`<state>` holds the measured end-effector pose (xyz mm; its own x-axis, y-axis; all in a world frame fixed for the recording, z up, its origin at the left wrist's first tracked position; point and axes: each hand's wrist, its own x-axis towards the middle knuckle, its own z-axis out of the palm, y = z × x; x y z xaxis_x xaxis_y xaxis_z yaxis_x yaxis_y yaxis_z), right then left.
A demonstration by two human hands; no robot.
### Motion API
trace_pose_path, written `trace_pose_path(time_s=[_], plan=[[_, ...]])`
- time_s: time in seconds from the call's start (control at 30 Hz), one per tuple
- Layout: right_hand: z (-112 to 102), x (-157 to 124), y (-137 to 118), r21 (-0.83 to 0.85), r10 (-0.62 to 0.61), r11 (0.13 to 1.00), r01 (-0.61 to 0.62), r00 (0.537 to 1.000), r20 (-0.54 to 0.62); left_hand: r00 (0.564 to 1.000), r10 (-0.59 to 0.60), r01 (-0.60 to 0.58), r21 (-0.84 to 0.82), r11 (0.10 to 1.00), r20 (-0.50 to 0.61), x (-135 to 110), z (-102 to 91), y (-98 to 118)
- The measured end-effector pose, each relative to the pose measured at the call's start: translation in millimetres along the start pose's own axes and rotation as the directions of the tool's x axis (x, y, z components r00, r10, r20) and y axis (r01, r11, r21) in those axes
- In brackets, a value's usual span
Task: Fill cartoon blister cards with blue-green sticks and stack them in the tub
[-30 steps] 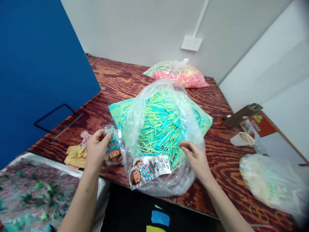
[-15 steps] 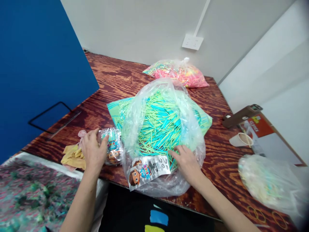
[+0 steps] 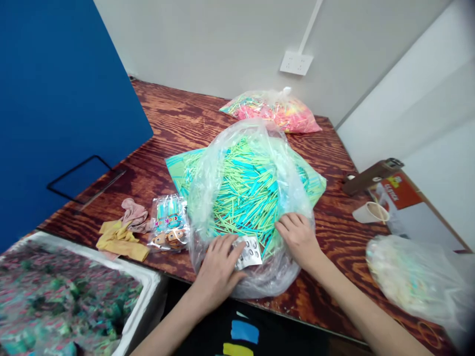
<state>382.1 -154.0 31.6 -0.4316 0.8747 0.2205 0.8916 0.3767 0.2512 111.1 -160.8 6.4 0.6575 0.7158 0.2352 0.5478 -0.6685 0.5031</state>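
Left hand [image 3: 217,264] and right hand [image 3: 299,237] rest on bag [image 3: 252,148] at table edge [image 3: 304,316].

Bright, even light; edges perhaps blurred.

- Printed packet [image 3: 249,248]: largely covered by the left hand [image 3: 218,267]; print too small to be read.
- White tray [image 3: 150,281]: cut off by left and bottom edges; contents blurred.
- Clear bag [image 3: 415,282], right: blurred, cropped at the edge; contents possibly pale sticks.
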Motion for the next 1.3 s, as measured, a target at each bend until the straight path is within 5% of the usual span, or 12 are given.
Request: trace_pose_path(time_s=[0.13, 0.37, 0.63, 0.93, 1.3], plan=[[-11, -1, -20, 0.016, 0.234, 0.971, -0.238, 0.962, 0.141, 0.998, -0.019, 0.018, 0.022, 1.0, 0.059, 2, 10.9, -2], [-4, 3, -71, 0.065, 0.357, 0.915, -0.397, 0.876, 0.324, 0.998, -0.025, 0.023, 0.031, 0.999, 0.053, 4, 11.7, -4], [-3, -2, -65, 0.116, 0.306, 0.917, -0.381, 0.861, 0.406, 0.999, -0.027, 0.027, -0.005, 1.0, 0.029, 1, 13.6, -7], [1, 20, -72, 0.079, 0.38, 0.88, -0.468, 0.794, 0.476, 0.999, -0.035, 0.035, -0.004, 0.999, 0.017, 0, 15.4, -7], [-35, 36, -41, 0.055, 0.409, 0.858, -0.512, 0.743, 0.529, 0.999, -0.042, 0.042, -0.029, 0.999, 0.019, 0, 14.8, -9]])
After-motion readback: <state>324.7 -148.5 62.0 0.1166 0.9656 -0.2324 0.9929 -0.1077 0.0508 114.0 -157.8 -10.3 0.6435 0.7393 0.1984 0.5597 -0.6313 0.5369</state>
